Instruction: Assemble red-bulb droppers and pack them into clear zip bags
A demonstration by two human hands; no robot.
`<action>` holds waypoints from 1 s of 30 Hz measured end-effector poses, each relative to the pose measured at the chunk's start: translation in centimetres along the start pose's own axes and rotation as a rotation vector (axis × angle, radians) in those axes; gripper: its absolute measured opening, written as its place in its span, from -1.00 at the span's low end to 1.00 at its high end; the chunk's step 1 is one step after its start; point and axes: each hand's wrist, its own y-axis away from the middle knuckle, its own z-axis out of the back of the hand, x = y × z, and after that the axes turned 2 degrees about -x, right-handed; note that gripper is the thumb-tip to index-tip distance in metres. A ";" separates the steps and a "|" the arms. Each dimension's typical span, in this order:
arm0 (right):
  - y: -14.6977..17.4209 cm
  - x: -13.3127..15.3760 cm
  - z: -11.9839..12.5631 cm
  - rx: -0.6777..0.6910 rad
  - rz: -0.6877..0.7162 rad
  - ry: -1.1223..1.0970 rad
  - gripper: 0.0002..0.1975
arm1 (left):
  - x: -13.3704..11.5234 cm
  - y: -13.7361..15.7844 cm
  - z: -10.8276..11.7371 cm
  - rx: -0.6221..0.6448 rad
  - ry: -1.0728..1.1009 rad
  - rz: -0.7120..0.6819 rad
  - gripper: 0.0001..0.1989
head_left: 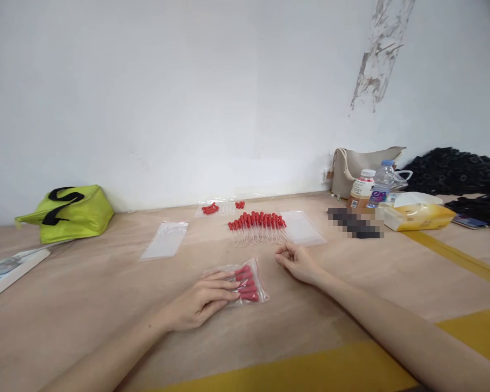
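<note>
Left hand lies flattened, fingers slightly parted, on the zip bag of red-bulbed droppers; right hand curls loosely, grasp unclear.

Workshop of a makeshift sort, apparently: broad worktop marked with yellow strips; red-topped droppers in a row; black parts heaped; white wall (one patch peeling).

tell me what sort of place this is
Perhaps a makeshift workshop: a row of red-topped droppers, a clear plastic bag under the left hand, and a heap of black pieces by the wall.
</note>
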 end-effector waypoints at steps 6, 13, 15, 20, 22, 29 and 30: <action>-0.1 0.3 0.1 0.031 -0.024 -0.025 -0.86 | 3.4 2.9 1.2 -0.302 -0.206 0.204 -0.68; 0.1 0.5 0.2 0.030 0.015 -0.006 -0.87 | -2.3 0.4 -2.1 -0.317 -0.311 0.573 -0.57; 0.2 0.4 0.2 0.031 0.021 -0.004 -0.87 | -2.0 -0.1 -2.6 -0.257 -0.338 0.523 -0.56; 0.1 0.1 0.0 0.032 0.021 -0.012 -0.87 | 5.4 -0.8 -0.6 -0.208 -0.392 0.427 -0.63; 0.1 0.0 0.0 0.036 0.027 -0.010 -0.87 | 8.8 -1.0 0.6 -0.204 -0.432 0.452 -0.63; 0.3 1.0 0.5 0.020 0.051 0.089 -0.87 | 13.4 -1.1 1.0 -0.255 -0.462 0.518 -0.62; 0.1 1.0 0.8 0.000 0.059 0.138 -0.86 | 13.2 -1.1 0.8 -0.291 -0.467 0.517 -0.62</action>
